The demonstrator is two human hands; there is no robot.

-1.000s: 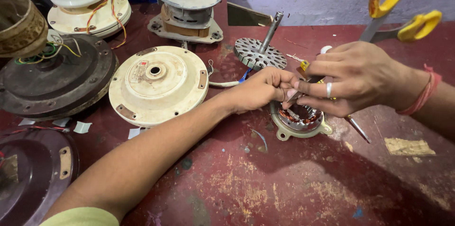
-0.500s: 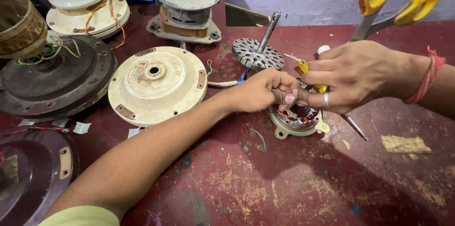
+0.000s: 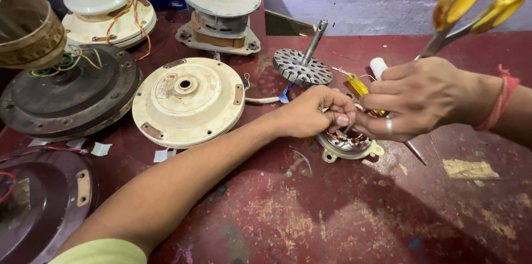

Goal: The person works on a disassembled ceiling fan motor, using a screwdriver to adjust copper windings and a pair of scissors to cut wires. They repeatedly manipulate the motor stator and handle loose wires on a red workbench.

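A small round motor stator (image 3: 348,145) with copper windings lies on the worn red table (image 3: 343,214). Both of my hands meet just above it. My left hand (image 3: 310,111) pinches something thin over the windings, fingers closed; what it grips is too small to tell. My right hand (image 3: 415,98), with a ring and a red wrist thread, pinches at the same spot and touches the left fingers. A yellow-handled screwdriver (image 3: 360,88) lies partly hidden under my right hand, its metal tip (image 3: 415,153) showing beyond it.
A cream fan cover (image 3: 185,100) sits left of my hands, a rotor with a steel shaft (image 3: 305,64) behind them. Dark fan housings (image 3: 66,98) and another motor (image 3: 221,9) stand at the left and back. Yellow-handled scissors (image 3: 471,3) lean at the right, a white spool (image 3: 378,66) beside them.
Both hands have stayed over the stator with small finger movements. The view has shifted slightly.
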